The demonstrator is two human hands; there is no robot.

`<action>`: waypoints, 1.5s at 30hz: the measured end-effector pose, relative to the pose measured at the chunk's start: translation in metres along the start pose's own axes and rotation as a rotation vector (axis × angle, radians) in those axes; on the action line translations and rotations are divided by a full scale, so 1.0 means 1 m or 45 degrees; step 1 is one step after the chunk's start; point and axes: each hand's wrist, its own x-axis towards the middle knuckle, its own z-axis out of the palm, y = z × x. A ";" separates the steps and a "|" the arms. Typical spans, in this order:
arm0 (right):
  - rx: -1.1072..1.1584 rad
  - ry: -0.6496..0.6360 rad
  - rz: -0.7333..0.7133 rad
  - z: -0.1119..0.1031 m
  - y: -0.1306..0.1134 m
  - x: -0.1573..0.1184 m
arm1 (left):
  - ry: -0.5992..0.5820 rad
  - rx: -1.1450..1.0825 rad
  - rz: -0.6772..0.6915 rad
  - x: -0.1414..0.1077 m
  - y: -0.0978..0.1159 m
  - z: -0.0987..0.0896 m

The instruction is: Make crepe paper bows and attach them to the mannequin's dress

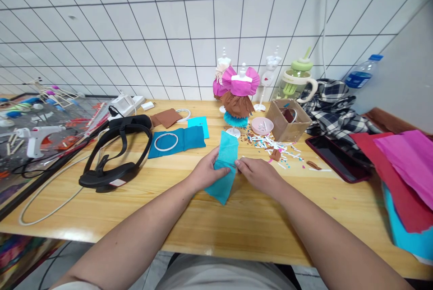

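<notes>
A strip of teal paper (228,149) hangs between my two hands over the middle of the wooden table. My left hand (210,170) holds it from the left, with the thumb lying across its front. From the right, my right hand (252,172) pinches the strip's edge near its middle, where the paper looks creased. Just behind the hands stands a small dress form (241,85) in a pink top with brown and blue paper ruffles below. Left of the hands, a white ring (166,142) rests on a folded dark teal sheet (192,139).
A black head strap (117,177) and a glue gun (43,139) are at the left. Paper scraps (270,145), a pink dish (262,126), a cardboard box (289,130) and a phone (338,158) are at the right, with coloured sheets (399,177) at the far right edge.
</notes>
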 end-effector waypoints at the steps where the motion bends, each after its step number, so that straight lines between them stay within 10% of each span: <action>1: 0.046 -0.016 -0.006 0.000 0.003 0.000 | 0.009 -0.014 0.002 0.000 0.001 0.000; 45: 0.461 0.064 -0.066 0.013 0.006 0.008 | -0.009 0.310 0.020 -0.001 0.001 -0.004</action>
